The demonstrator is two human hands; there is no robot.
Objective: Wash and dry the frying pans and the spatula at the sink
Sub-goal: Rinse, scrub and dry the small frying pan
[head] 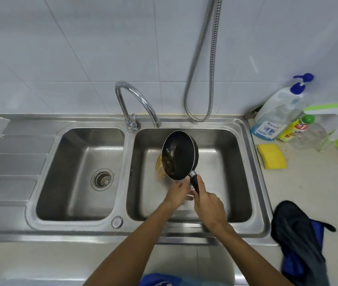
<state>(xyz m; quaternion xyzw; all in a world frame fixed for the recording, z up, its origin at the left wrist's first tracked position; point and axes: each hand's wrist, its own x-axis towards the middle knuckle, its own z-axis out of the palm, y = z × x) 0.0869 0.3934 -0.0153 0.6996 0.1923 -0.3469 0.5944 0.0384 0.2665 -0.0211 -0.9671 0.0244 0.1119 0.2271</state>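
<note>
A small black frying pan (182,153) is tipped on its side over the right basin (244,172) of a steel double sink. Brown greasy liquid (159,168) runs from its lower left rim onto the basin floor. My right hand (209,205) grips the pan's black handle from the right. My left hand (177,193) is just left of the handle, its fingers reaching to the pan's underside near the handle joint; I cannot see anything held in it. I see no second pan or spatula clearly.
The curved tap (137,96) ends above the right basin, with no water running. The left basin (77,153) holds only its drain strainer (102,179). On the right counter lie a yellow sponge (272,156), soap bottles (275,114) and a black-and-blue bundle (300,234). A metal hose (203,69) hangs on the wall.
</note>
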